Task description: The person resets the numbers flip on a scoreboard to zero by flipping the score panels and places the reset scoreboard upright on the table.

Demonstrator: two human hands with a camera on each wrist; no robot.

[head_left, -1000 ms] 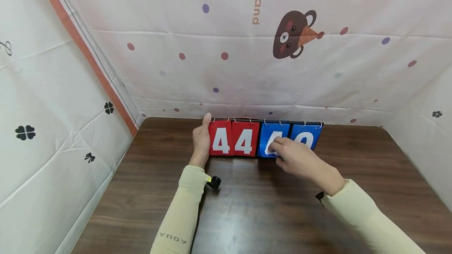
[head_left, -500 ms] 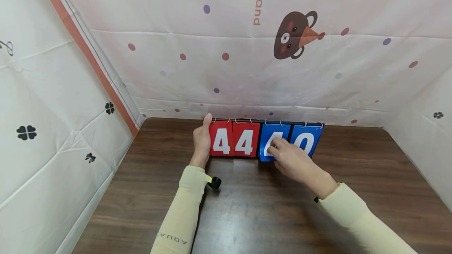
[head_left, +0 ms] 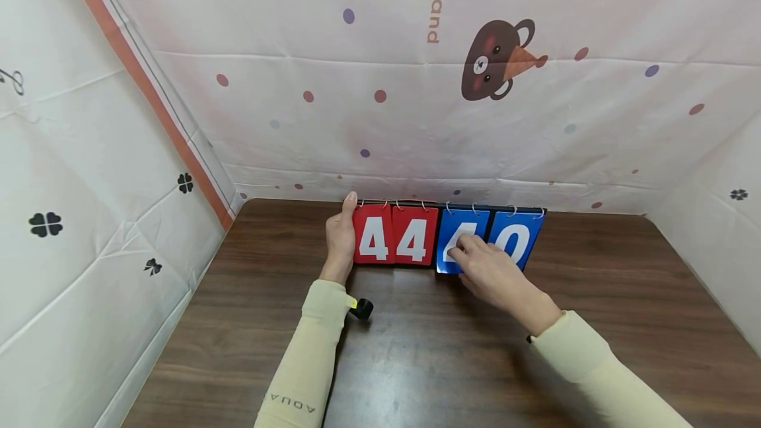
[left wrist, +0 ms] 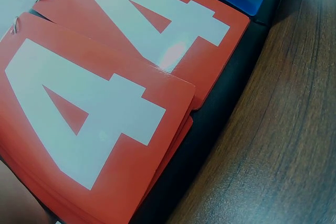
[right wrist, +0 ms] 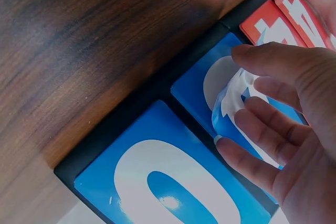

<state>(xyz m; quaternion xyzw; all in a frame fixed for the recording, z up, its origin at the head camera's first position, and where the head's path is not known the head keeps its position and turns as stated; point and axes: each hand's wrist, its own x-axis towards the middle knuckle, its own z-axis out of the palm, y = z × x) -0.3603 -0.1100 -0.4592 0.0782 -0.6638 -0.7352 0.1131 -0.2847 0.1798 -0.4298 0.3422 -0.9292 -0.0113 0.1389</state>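
Note:
A flip scoreboard with a black base [right wrist: 149, 87] lies near the table's far edge, its cards hung on metal rings. Its two red number cards [head_left: 414, 236] both read 4. My left hand [head_left: 340, 238] grips the board's left end, thumb up at the top corner. Between thumb and fingers, my right hand [head_left: 490, 273] pinches the blue number card [head_left: 447, 266] showing 4. That card bends up at its lower edge. In the right wrist view, another blue card [right wrist: 191, 80] with a rounded white numeral lies beneath. Beside it, the blue 0 card [right wrist: 100, 179] hangs flat.
The brown wooden table [head_left: 416, 362] extends in front of the board and to both sides. A patterned cloth wall [head_left: 285, 131] rises right behind the board, with another at the left [head_left: 107, 170]. A black wrist camera [head_left: 361, 309] sits at the left cuff.
My right hand has shifted slightly left and nearer, and the blue 4 card's lower edge has come away from the board. More of the 0 card shows. The left hand holds still.

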